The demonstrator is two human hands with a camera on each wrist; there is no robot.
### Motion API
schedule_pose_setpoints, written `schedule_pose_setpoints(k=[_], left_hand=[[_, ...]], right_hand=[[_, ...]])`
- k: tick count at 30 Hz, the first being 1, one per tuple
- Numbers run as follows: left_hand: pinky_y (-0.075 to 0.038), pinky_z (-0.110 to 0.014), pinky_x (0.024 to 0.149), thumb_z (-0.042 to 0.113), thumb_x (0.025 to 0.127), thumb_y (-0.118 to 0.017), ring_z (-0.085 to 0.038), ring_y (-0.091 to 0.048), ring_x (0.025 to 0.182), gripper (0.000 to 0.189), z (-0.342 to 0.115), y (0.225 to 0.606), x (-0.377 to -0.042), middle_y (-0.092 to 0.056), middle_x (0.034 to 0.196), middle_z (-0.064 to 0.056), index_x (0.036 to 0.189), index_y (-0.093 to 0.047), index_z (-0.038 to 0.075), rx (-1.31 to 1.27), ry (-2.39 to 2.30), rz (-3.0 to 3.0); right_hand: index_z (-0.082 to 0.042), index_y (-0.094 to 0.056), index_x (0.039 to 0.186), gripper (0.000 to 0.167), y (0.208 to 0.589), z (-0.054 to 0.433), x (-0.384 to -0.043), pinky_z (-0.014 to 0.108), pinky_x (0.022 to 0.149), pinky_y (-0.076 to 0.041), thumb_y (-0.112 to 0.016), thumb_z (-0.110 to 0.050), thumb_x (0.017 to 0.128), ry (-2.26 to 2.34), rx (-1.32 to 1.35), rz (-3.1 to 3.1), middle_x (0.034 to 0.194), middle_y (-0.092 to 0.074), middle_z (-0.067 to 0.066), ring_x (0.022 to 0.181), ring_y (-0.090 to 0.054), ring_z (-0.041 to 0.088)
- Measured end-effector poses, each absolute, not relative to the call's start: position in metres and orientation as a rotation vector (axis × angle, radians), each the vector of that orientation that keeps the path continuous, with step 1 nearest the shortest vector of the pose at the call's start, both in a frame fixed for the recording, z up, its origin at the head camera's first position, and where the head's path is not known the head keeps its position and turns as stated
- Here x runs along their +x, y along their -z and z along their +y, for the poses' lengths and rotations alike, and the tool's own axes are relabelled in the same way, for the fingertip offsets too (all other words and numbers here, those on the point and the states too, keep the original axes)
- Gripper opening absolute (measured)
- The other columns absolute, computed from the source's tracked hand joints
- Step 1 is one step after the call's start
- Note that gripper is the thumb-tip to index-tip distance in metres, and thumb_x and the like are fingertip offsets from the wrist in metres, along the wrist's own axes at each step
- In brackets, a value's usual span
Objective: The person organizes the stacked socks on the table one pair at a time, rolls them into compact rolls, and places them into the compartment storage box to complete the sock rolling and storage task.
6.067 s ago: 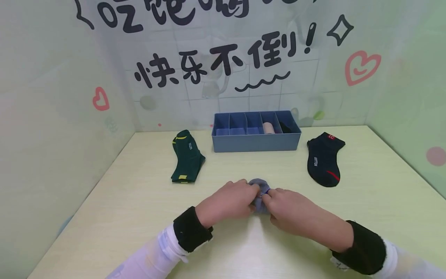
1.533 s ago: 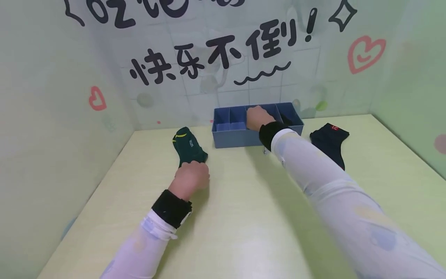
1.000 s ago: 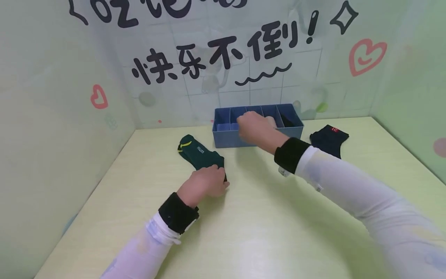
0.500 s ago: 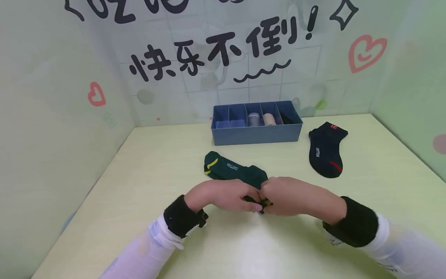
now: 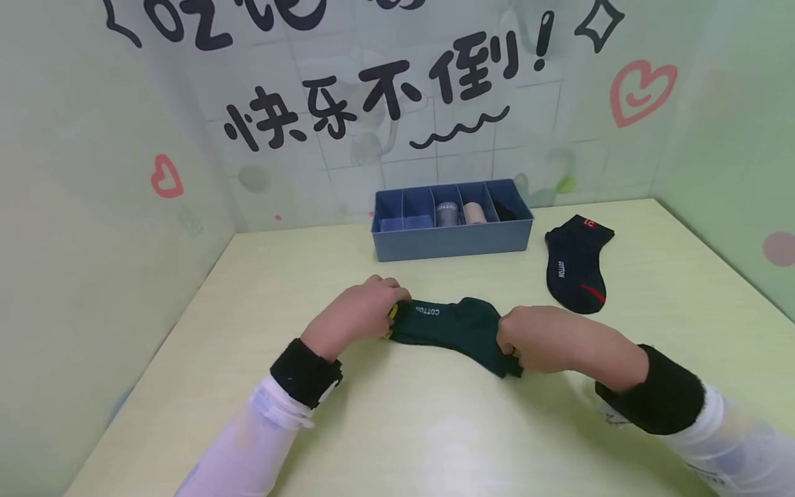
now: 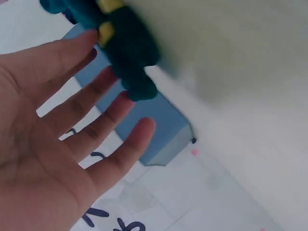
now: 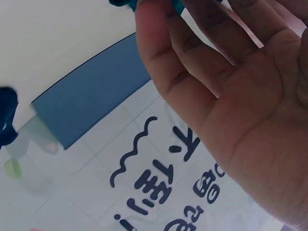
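Dark green socks (image 5: 447,328) with yellow toe marks and white lettering lie stretched sideways between my hands. At the toe end, my left hand (image 5: 357,314) pinches the fabric between thumb and fingers; in the left wrist view the thumb (image 6: 72,53) meets a yellow patch. My right hand (image 5: 549,338) grips the cuff end, largely covering it. Only a sliver of green shows at the right hand's fingertips (image 7: 151,24) in the right wrist view.
Behind the hands stands a blue divided box (image 5: 450,241). It holds a rolled grey sock (image 5: 447,214), a pink roll (image 5: 475,213) and something black (image 5: 504,212). A navy sock (image 5: 575,266) with red marks lies at the right.
A grey roll has appeared in the box's middle compartment. The green socks have come from the left to the middle and turned sideways. My left hand has shifted from their cuff to their toe.
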State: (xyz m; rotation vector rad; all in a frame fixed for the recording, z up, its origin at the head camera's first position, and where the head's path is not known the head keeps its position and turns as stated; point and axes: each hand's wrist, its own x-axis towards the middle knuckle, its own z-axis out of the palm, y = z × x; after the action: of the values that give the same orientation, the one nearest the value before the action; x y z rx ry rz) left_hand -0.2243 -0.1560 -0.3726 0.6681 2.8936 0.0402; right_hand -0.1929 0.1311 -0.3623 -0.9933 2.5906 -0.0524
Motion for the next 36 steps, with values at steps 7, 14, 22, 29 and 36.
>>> schedule_pose_setpoints(k=[7, 14, 22, 29, 36], left_hand=[[-0.058, -0.041, 0.098, 0.017, 0.093, -0.083, -0.023, -0.059, 0.110, 0.038, -0.151, 0.381, -0.226, -0.067, 0.123, -0.008, 0.128, -0.069, 0.011, 0.716, -0.058, 2.843], [-0.058, -0.039, 0.092, 0.019, 0.096, -0.081, -0.019, -0.062, 0.097, 0.027, -0.150, 0.375, -0.223, -0.069, 0.111, -0.004, 0.119, -0.069, 0.011, 0.769, -0.107, 2.846], [-0.054, -0.042, 0.099, 0.039, 0.113, -0.052, -0.022, -0.062, 0.099, 0.039, -0.152, 0.375, -0.225, -0.066, 0.117, -0.010, 0.114, -0.076, 0.008, 0.652, -0.127, 2.730], [-0.046, -0.033, 0.076, 0.022, 0.110, -0.055, -0.020, -0.056, 0.080, 0.028, -0.153, 0.375, -0.230, -0.063, 0.090, -0.006, 0.109, -0.076, 0.003, 0.484, -0.359, 2.637], [-0.040, -0.030, 0.067, 0.019, 0.102, -0.067, -0.017, -0.049, 0.073, 0.015, -0.154, 0.371, -0.228, -0.057, 0.084, 0.000, 0.097, -0.072, 0.006, 0.411, -0.470, 2.516]], right_hand=[[-0.017, -0.060, 0.064, 0.035, 0.361, 0.142, -0.208, 0.027, 0.058, -0.030, -0.069, -0.003, 0.095, 0.015, -0.900, 2.641, 0.065, -0.038, -0.006, 0.062, -0.037, 0.011], [-0.016, -0.070, 0.072, 0.027, 0.358, 0.142, -0.214, 0.026, 0.061, -0.039, -0.076, -0.021, 0.098, -0.020, -0.871, 2.622, 0.065, -0.054, -0.005, 0.062, -0.048, 0.011], [-0.014, -0.073, 0.073, 0.027, 0.356, 0.146, -0.216, 0.027, 0.062, -0.041, -0.074, -0.022, 0.099, -0.051, -0.844, 2.617, 0.066, -0.059, -0.003, 0.061, -0.051, 0.011], [-0.014, -0.074, 0.072, 0.025, 0.359, 0.148, -0.217, 0.026, 0.062, -0.041, -0.076, -0.017, 0.096, -0.044, -0.874, 2.620, 0.064, -0.058, -0.004, 0.061, -0.049, 0.011], [-0.013, -0.078, 0.079, 0.016, 0.362, 0.148, -0.219, 0.027, 0.067, -0.049, -0.079, -0.017, 0.095, -0.065, -0.901, 2.621, 0.069, -0.064, -0.005, 0.064, -0.054, 0.011]])
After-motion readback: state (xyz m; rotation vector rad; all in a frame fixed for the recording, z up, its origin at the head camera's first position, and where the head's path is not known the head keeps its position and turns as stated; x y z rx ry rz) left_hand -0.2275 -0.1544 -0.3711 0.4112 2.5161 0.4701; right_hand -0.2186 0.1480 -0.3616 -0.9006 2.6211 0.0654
